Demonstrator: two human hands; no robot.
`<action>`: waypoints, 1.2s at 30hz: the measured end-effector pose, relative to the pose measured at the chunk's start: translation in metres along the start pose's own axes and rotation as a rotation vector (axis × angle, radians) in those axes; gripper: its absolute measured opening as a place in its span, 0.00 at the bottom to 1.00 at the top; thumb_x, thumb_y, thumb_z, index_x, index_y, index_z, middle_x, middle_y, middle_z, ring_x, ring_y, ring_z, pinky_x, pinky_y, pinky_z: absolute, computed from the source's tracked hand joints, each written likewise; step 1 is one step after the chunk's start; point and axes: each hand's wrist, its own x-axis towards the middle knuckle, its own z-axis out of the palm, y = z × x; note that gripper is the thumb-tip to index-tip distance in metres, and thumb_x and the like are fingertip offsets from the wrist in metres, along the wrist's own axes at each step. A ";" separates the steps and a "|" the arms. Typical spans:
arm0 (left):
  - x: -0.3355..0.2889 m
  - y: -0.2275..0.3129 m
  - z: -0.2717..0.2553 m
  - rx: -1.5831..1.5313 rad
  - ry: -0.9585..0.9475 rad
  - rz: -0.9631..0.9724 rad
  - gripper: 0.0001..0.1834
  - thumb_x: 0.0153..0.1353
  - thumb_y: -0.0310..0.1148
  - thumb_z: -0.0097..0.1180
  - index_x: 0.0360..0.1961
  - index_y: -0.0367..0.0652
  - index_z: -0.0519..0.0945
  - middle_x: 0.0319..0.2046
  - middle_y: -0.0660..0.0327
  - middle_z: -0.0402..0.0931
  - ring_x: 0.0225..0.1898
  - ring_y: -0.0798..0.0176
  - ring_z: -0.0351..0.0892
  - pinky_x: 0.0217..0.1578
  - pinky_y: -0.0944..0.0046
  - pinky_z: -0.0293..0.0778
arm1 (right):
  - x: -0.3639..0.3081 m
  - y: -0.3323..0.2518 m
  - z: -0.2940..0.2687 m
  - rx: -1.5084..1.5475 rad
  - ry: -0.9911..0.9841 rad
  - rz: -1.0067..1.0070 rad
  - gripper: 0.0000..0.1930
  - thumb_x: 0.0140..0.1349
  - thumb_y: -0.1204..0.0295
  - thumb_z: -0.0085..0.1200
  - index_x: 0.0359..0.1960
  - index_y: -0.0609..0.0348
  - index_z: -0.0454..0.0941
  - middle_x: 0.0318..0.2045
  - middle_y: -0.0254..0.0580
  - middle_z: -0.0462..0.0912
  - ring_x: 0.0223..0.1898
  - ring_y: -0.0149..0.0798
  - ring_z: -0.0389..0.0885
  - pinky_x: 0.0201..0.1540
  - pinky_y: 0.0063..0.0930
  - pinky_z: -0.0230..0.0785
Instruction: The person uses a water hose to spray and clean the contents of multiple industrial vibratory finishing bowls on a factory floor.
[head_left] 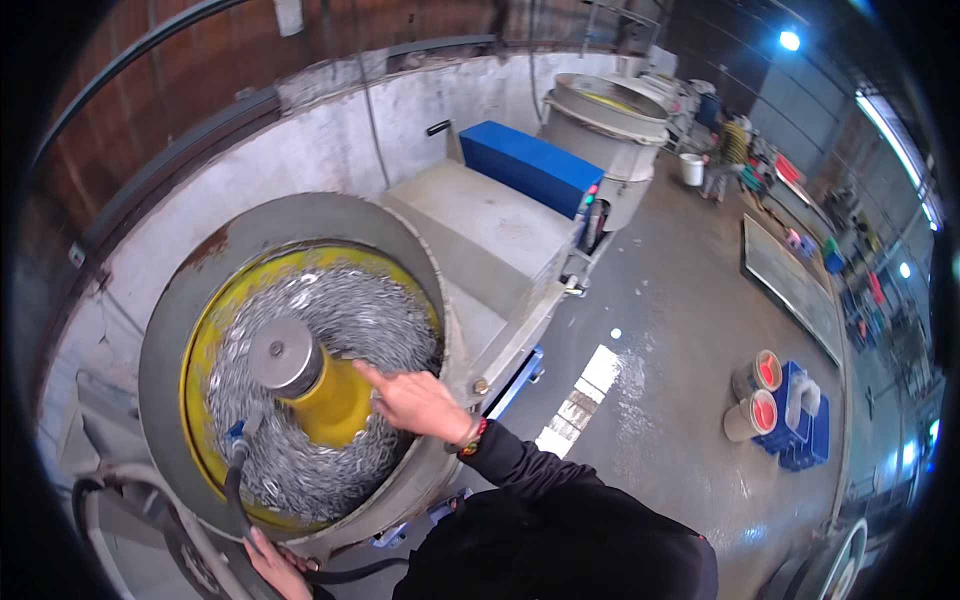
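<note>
A round grey tub (165, 330) with a yellow lining holds a mass of small shiny metal parts (380, 295), smeared by motion. From its middle rises a yellow post (340, 405) with a grey metal cap (283, 355). My right hand (425, 403) reaches over the tub from the right. Its index finger is stretched toward the post; the other fingers are bent, and I see nothing held. At the tub's near edge, my left hand (280, 568) is closed around a black hose (237, 490). The hose's blue-tipped end (238, 430) hangs over the parts.
A grey machine housing with a blue box (530, 165) adjoins the tub; another tub (608, 105) stands beyond. On the wet floor are blue crates (805, 420) and two buckets (752, 415). Farther off, a person (733, 150) bends near a white bucket (692, 169).
</note>
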 end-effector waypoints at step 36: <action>-0.006 0.014 -0.007 -0.114 -0.103 0.055 0.18 0.64 0.43 0.46 0.41 0.35 0.69 0.10 0.67 0.58 0.09 0.74 0.56 0.09 0.73 0.53 | 0.001 -0.001 0.014 0.051 0.227 -0.107 0.11 0.54 0.73 0.45 0.38 0.59 0.73 0.18 0.46 0.76 0.23 0.47 0.77 0.27 0.40 0.68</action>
